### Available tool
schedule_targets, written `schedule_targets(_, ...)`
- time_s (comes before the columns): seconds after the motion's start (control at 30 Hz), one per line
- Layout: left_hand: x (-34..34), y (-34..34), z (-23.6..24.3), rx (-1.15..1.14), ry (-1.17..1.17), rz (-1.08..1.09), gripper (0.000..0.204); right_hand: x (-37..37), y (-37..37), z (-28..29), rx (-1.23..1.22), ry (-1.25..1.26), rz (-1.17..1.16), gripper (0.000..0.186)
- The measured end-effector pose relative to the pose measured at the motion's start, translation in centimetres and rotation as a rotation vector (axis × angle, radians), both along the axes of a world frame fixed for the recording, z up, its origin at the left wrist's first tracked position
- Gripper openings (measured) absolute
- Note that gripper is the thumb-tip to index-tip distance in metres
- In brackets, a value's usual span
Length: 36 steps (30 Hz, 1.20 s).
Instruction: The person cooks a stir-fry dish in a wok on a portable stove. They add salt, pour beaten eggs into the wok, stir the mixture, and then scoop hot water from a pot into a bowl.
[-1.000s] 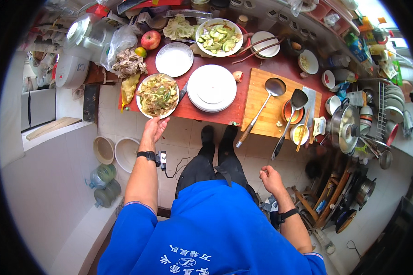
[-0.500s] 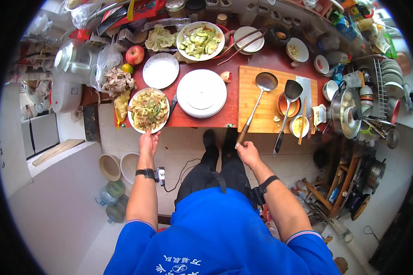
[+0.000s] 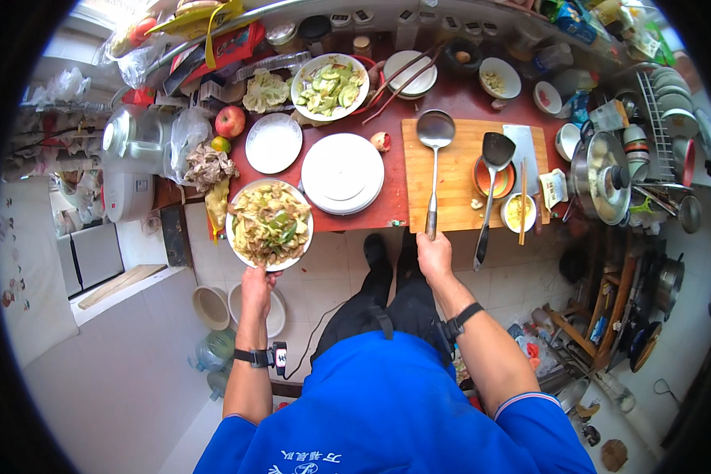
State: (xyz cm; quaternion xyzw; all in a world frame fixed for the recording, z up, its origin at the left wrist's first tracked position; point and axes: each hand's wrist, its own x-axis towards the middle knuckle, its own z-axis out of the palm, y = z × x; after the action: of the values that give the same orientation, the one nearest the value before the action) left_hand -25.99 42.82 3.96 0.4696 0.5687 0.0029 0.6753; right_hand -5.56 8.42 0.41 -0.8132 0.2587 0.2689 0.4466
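Note:
My left hand (image 3: 257, 286) grips a white plate (image 3: 269, 223) heaped with stir-fried food from its near edge, held out at the table's front edge. My right hand (image 3: 434, 254) is closed on the handle end of a steel ladle (image 3: 436, 128), whose bowl rests over the wooden cutting board (image 3: 423, 178). Beside it lie a black spatula (image 3: 498, 148), a knife blade, an orange bowl, a small bowl of yellow food (image 3: 518, 221) and chopsticks (image 3: 524, 189). A stack of white plates (image 3: 342, 170) sits between the food plate and the board.
The red table (image 3: 245, 166) also holds an empty plate (image 3: 273, 136), a bowl of sliced greens (image 3: 329, 84), an apple (image 3: 230, 121), small bowls and jars. At right are a lidded pot (image 3: 596, 201) and dish rack (image 3: 660, 126); basins and water jugs (image 3: 213, 351) stand lower left.
My left hand has drawn the food plate down toward me, off its former spot. My right hand has risen from below the table and taken hold of the ladle's handle.

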Motion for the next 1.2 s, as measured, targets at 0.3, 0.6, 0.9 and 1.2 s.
schedule_targets(0.3,12.8,-11.2,2.7,-0.108,-0.162,-0.262,0.032,0.4,-5.3,11.0,0.117,-0.224,0.151,0.019)
schedule_targets(0.6,26.2,-20.3,-3.2,-0.135,-0.117,-0.532,0.040,-0.3,-13.0,14.4,0.117,-0.247,0.053,0.014)
schedule_targets(0.9,30.1,-22.2,-9.2,-0.076,-0.099,-0.501,0.038,-0.3,-16.1,15.7,0.180,-0.202,0.011,0.014)
schedule_targets(1.2,31.2,-22.8,-9.6,-0.220,-0.101,-0.396,0.037,0.8,-16.1,15.2,0.171,-0.163,0.009,0.013)
